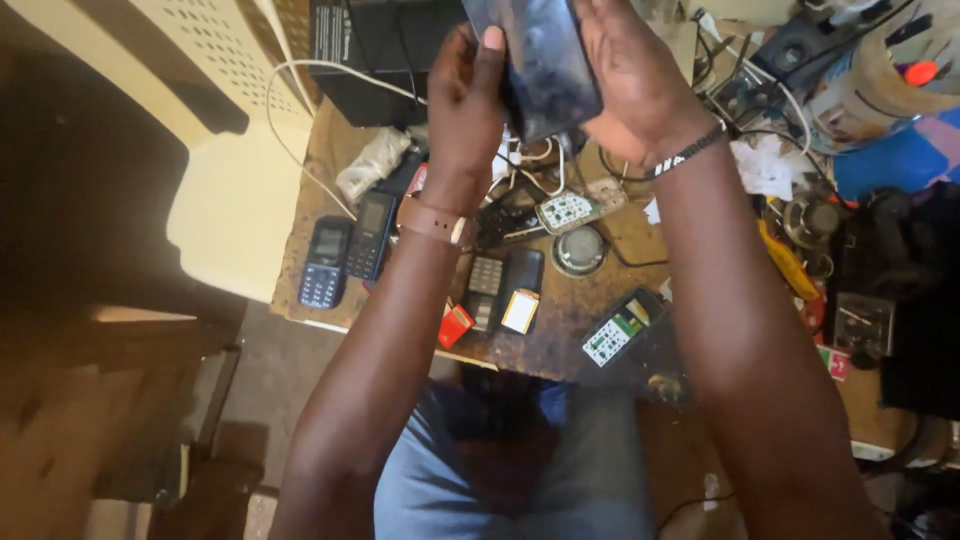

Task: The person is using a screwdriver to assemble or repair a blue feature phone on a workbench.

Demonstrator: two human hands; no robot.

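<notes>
Both my hands are raised above a cluttered wooden workbench (560, 335) and hold a dark glossy smartphone (545, 65) between them. My left hand (465, 105) grips its left edge, thumb against the side; a brown strap sits on that wrist. My right hand (640, 80) cups the phone's right side, and a beaded bracelet circles that wrist. The phone's top runs out of the frame.
On the bench lie two dark keypad phones (345, 250), an opened keypad phone with a yellow battery (505, 290), bare circuit boards (565, 212), a round speaker (578, 250), a small red piece (455, 326) and white cables. A cream plastic chair (225, 150) stands at left. Tools crowd the right side.
</notes>
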